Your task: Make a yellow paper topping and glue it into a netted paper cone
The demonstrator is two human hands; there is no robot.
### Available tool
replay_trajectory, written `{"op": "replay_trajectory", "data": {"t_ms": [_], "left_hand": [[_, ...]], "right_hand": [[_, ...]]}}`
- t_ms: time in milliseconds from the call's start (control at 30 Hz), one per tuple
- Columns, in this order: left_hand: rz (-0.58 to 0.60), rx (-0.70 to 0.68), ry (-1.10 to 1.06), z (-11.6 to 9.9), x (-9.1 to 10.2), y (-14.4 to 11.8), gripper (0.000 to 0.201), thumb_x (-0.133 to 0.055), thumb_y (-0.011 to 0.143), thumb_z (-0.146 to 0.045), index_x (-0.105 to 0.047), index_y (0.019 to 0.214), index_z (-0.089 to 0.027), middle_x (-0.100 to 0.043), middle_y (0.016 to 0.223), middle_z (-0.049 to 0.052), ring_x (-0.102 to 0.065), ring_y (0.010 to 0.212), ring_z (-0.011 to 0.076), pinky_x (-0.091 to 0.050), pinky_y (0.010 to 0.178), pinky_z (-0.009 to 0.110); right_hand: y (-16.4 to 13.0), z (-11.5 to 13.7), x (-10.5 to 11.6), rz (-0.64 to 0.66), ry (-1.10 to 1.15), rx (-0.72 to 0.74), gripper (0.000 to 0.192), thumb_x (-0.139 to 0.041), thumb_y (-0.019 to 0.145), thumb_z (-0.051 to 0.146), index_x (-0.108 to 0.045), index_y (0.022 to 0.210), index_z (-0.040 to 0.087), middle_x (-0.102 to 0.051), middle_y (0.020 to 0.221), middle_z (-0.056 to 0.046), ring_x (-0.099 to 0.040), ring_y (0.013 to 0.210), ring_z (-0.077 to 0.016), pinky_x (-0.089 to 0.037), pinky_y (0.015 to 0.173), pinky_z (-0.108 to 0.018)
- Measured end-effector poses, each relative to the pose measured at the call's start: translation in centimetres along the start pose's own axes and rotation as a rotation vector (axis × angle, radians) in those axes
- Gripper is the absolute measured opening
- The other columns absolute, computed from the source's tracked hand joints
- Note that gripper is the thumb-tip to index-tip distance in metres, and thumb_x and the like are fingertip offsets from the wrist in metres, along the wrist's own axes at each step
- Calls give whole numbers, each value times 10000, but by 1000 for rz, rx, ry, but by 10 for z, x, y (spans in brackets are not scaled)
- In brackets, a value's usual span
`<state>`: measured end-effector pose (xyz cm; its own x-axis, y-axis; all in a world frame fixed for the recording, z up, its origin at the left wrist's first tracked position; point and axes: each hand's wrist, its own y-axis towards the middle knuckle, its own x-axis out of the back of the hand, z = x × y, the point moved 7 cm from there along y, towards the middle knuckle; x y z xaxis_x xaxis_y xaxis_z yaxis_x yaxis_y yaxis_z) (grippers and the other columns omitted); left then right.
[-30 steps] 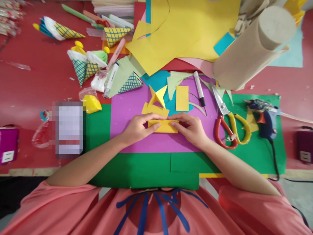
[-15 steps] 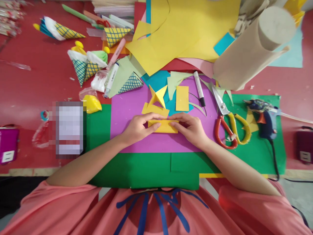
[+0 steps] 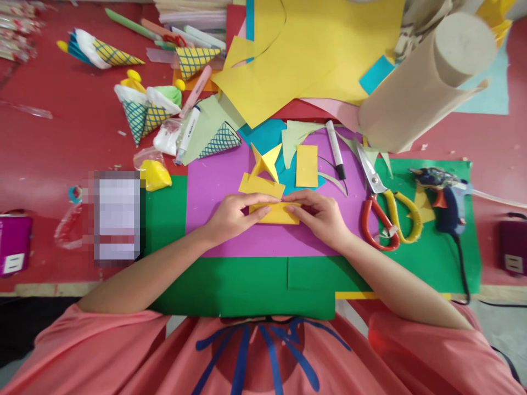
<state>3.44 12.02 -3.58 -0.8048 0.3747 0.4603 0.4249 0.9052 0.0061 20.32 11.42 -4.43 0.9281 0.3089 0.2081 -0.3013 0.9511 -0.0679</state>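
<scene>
Both hands, left hand [image 3: 230, 216] & right hand [image 3: 321, 215], pinched on the yellow paper strip [image 3: 276, 213] just below the folded star [image 3: 265, 163]. Prob light, floppy, creases easy; best held by the ends imo.

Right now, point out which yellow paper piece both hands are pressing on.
The folded yellow strip on the purple sheet, pinched between the left hand and right hand. The star and the rectangle lie untouched farther away.
</scene>
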Motion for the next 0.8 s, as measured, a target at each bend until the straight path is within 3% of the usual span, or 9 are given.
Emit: {"op": "replay_trajectory", "data": {"t_ms": [433,633,800], "left_hand": [[7,-14,13,-2,-1,1,224,-612,903,-347,-748,1046,-240,-790,991,27,-742,828,139,-580,739,207],[55,-205,100,-14,-8,-2,177,-580,899,-262,-713,1011,-230,-788,954,5,-731,811,111,-550,718,176],[5,-134,113,-8,-6,-5,140,-637,854,-245,-603,983,-204,-746,883,-1,-684,688,80,-503,592,147]], "right_hand": [[0,1,-1,14,-39,20,165,-631,876,276,-700,994,183,-764,903,-40,-638,639,-104,-502,604,-243],[3,6,-12,160,-157,91,131,-602,864,232,-701,927,172,-756,862,-32,-648,701,-117,-476,637,-232],[2,8,-17,217,-158,95,116,-579,869,231,-670,849,163,-686,730,-1,-571,610,-89,-427,582,-210]]}}
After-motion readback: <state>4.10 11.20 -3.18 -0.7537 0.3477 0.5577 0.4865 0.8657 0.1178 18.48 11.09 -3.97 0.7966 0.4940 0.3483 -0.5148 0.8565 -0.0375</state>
